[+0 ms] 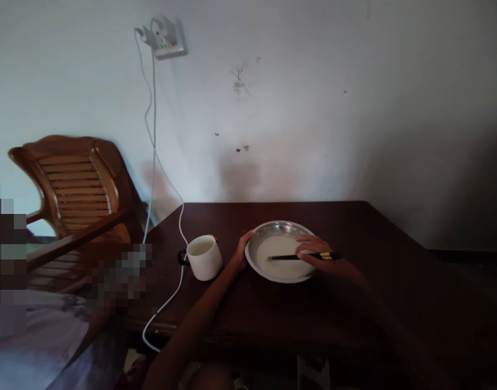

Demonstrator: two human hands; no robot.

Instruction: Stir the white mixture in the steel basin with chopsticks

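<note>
A shiny metal bowl [265, 230] with a wide rim stands on the dark table, holding a whitish liquid or batter [279, 268]. My left hand [243, 250] grips the bowl's left side. Over the right part of the bowl, my right hand [319, 253] is closed around dark chopsticks [283, 258] with gold bands near the back end. They lie nearly level, pointing left, with their tips at the whitish mixture. A white mug [205, 260] with a black handle stands left of my left forearm; what is inside is hard to make out.
The dark red-brown table [333, 309] meets the wall at the back. A white cable [182, 227] runs from the wall socket [169, 46] down past the mug and over the table's front edge. At left are a wooden chair [76, 179] and a person in pale clothing [33, 336], partly blurred out.
</note>
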